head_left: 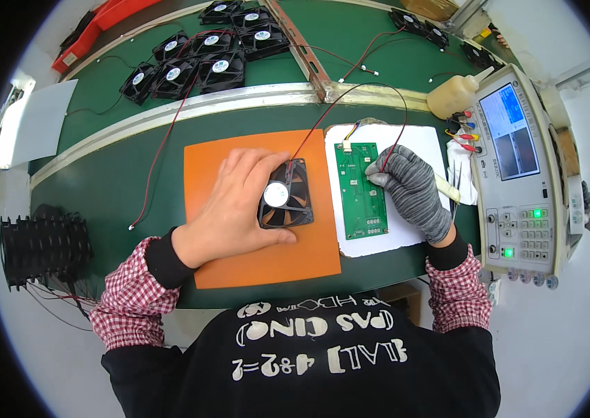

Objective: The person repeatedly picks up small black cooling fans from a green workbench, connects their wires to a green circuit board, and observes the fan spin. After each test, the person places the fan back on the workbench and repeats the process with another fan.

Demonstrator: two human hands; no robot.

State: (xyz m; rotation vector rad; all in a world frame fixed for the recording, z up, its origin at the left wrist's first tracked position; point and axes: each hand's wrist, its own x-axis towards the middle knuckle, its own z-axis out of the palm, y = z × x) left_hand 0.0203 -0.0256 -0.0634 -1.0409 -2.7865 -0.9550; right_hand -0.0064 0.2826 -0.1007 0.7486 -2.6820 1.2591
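A black square cooling fan [287, 194] with a round white label lies on an orange mat [267, 261]. My bare left hand [236, 198] is wrapped round its left side, fingers at the top edge and thumb by the lower edge. From the fan a thin red-and-black lead [350, 86] arches up and over to my right hand [417, 188], which wears a grey knit glove. Its fingertips are pinched round the lead's end, over the right edge of a green circuit board [359, 226]; the connector itself is hidden. The board, with several small white sockets, rests on a white pad [420, 150].
Several fans [211, 52] with trailing leads lie beyond a metal rail [204, 102]. More fans are stacked [44, 244] at the left. A tester [517, 160] with a lit screen stands at the right, beside a squeeze bottle [451, 96] and tweezers [455, 184].
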